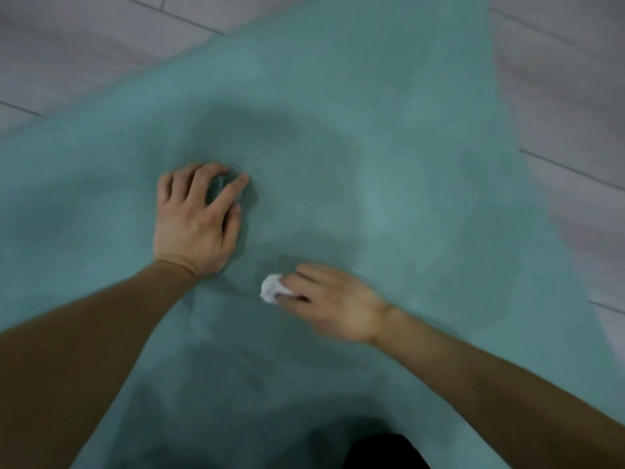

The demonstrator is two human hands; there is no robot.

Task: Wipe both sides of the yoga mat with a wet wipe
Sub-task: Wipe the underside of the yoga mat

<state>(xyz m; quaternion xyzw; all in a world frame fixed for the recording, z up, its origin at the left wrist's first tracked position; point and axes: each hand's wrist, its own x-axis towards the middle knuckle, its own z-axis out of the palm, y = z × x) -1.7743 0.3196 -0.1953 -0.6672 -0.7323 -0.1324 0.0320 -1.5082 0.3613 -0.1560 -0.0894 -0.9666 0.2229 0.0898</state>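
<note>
Right hand pinching wet wipe, yoga mat

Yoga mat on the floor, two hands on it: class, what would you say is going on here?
A person is cleaning a teal yoga mat spread over a grey plank floor. The right hand pinches a balled-up white wet wipe against the mat's surface. It looks blurred, which suggests mid-stroke. The left hand rests on the mat beside it, fingers bent and fingertips pressing down, apparently bracing. Only the upward side shows, so the other side's state cannot be told.
</note>
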